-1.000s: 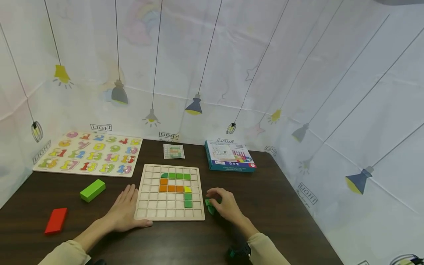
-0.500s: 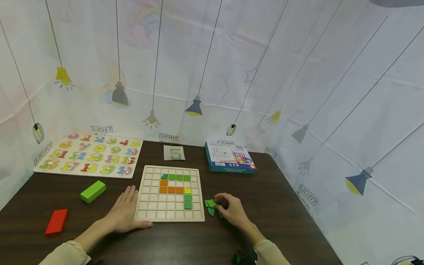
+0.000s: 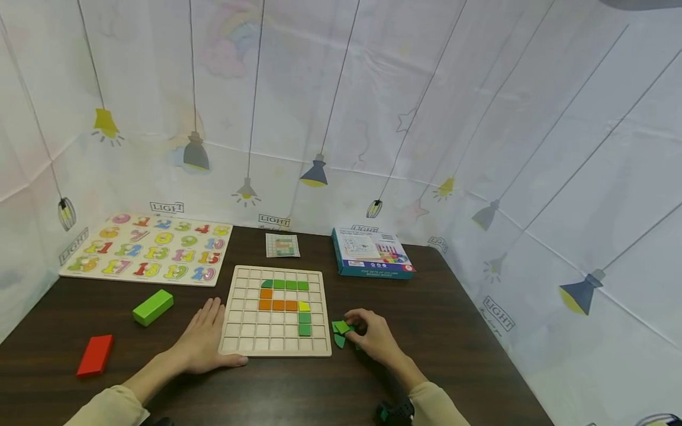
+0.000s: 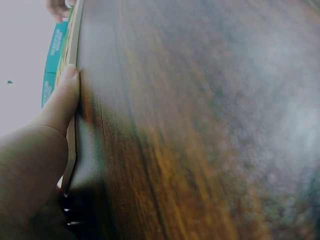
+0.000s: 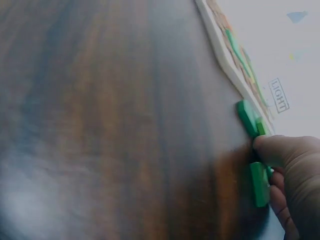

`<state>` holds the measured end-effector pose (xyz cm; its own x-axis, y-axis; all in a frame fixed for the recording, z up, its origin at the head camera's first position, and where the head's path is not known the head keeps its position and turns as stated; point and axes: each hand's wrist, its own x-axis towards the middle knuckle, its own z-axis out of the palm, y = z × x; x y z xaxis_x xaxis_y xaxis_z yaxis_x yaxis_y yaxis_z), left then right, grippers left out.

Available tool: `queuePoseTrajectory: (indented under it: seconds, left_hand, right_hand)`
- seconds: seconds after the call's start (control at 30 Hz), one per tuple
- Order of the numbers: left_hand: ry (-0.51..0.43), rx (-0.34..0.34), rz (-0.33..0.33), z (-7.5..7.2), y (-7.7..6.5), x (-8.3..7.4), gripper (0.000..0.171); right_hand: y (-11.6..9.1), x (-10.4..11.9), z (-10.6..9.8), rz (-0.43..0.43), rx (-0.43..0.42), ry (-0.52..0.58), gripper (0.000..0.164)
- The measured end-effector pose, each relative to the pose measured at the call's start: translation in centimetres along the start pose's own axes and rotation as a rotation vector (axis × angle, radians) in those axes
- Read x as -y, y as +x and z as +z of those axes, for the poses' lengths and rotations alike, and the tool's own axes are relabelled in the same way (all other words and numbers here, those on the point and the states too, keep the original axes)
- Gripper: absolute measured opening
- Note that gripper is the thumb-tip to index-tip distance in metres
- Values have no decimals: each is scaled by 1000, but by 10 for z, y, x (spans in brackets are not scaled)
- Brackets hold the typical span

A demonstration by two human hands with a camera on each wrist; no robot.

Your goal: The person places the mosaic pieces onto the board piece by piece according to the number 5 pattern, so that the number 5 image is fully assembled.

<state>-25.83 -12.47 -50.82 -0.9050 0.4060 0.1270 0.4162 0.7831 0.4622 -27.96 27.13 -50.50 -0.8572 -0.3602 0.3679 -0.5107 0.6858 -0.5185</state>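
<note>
A wooden grid board [image 3: 261, 343] bears green, orange and yellow tiles that form a stepped line. My left hand [image 3: 202, 337] lies flat on the table with straight fingers along the board's left edge; its thumb [image 4: 64, 95] touches the near edge. To the right of the board is a small heap of green tiles [image 3: 339, 340], some overlapping. My right hand [image 3: 375, 337] has its thumb and index finger at this heap and pinches a green tile [image 3: 343, 326] by its edge. Another green tile [image 5: 259, 185] lies under the hand, partly hidden by its fingers in the right wrist view.
A number puzzle board [image 3: 149, 248] lies at the back left. Before it are a light green block [image 3: 153, 307] and a red block [image 3: 95, 355]. A pattern card [image 3: 282, 245] and a blue box [image 3: 373, 254] lie at the back, by the printed curtain.
My right hand has shifted slightly right from beside the board's edge, uncovering more of the green heap, and then stayed there. My left hand keeps its place on the board.
</note>
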Motion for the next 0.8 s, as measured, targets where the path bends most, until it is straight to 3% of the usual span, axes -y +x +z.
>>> queuePoseTrajectory:
  seconds: [0.43,0.8]
  left_hand:
    - [-13,4,-8,2,3,2,126]
    - [-18,8,-14,4,4,4,126]
  right_hand:
    - [6,-2,-9,20,-29,8,38]
    - [10,11,6,-47,-7,66,38]
